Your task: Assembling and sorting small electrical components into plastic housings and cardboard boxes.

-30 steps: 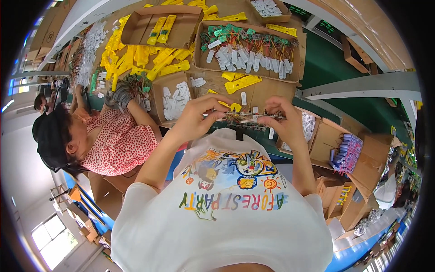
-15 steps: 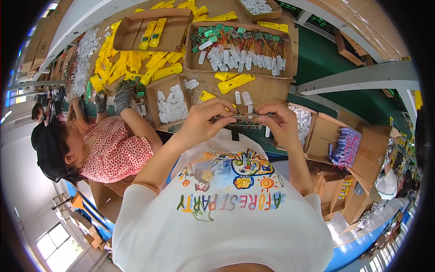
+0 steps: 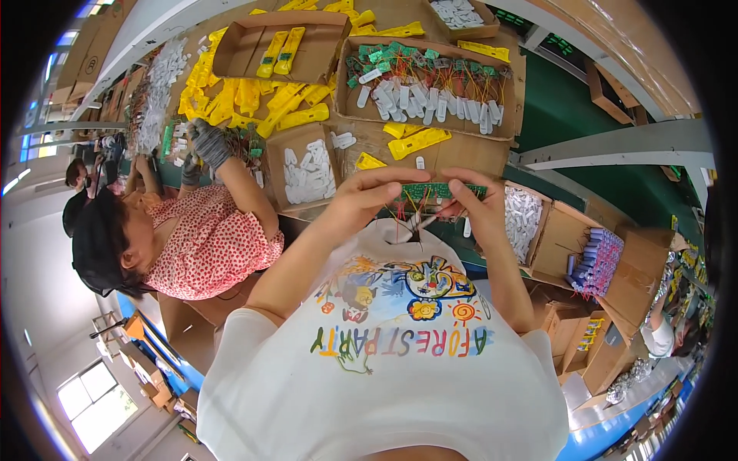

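Observation:
In front of my chest I hold a green circuit board between both hands. My left hand pinches its left end, thumb in front and fingers behind. At the other end, my right hand grips it with thumb and fingers. Thin red and yellow wires hang from the board's face toward my shirt. Just beyond the board lies a small white plastic piece on the table. Yellow plastic housings lie a little farther off.
A cardboard tray holds wired green boards and white pieces. Left of it are another tray and a box of white parts. Purple cylinders fill a carton at right. A co-worker's gloved hand works at left.
The board has turned from nearly edge-on to showing its green face and hanging wires. My whole view has shifted slightly. The co-worker's gloved hands have moved.

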Tool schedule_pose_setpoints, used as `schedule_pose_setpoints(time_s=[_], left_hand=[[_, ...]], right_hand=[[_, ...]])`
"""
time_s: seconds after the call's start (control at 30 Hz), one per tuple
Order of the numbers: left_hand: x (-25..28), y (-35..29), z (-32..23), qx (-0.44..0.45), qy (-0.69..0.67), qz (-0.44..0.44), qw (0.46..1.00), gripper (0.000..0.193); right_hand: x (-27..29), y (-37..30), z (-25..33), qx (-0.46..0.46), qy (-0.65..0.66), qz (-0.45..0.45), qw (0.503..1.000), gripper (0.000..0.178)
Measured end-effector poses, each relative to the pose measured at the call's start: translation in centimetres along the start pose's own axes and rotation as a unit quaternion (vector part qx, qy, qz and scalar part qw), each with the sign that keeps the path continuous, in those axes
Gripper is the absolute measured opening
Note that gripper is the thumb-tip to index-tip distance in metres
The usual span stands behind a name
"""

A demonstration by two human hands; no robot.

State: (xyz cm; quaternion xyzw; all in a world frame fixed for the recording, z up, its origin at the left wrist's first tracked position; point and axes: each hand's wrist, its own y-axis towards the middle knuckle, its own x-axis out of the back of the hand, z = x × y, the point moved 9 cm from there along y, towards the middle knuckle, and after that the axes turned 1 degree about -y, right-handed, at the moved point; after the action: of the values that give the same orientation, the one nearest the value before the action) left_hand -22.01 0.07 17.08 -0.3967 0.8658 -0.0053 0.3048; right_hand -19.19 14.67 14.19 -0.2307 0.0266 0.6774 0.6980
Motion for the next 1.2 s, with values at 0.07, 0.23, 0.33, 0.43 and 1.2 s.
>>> schedule_pose_setpoints(time_s=[0.07, 0.23, 0.33, 0.43, 1.2], left_hand=[[1.1, 0.1, 0.1, -0.04, 0.086, -0.059, 0.994, 0.023], [3.2, -0.2, 0.1, -0.104, 0.224, -0.221, 0.943, 0.019], [1.7, -0.2, -0.6, -0.242, 0.373, -0.276, 0.852, 0.02], [1.2, -0.2, -1.0, -0.293, 0.465, -0.288, 0.784, 0.02], [2.4, 3.2, 3.6, -0.113, 0.161, -0.261, 0.945, 0.017]], right_hand=[[-0.6, -0.3, -0.5, -0.01, 0.005, -0.014, 1.0, 0.02], [-5.0, -3.4, 2.5, 0.22, -0.291, -0.06, 0.929, 0.019], [-7.3, -4.9, 3.4, 0.376, -0.437, -0.121, 0.808, 0.019], [-7.4, -4.8, 4.0, 0.454, -0.503, -0.144, 0.721, 0.017], [-2.9, 1.2, 0.2, 0.206, -0.15, -0.165, 0.953, 0.027]])
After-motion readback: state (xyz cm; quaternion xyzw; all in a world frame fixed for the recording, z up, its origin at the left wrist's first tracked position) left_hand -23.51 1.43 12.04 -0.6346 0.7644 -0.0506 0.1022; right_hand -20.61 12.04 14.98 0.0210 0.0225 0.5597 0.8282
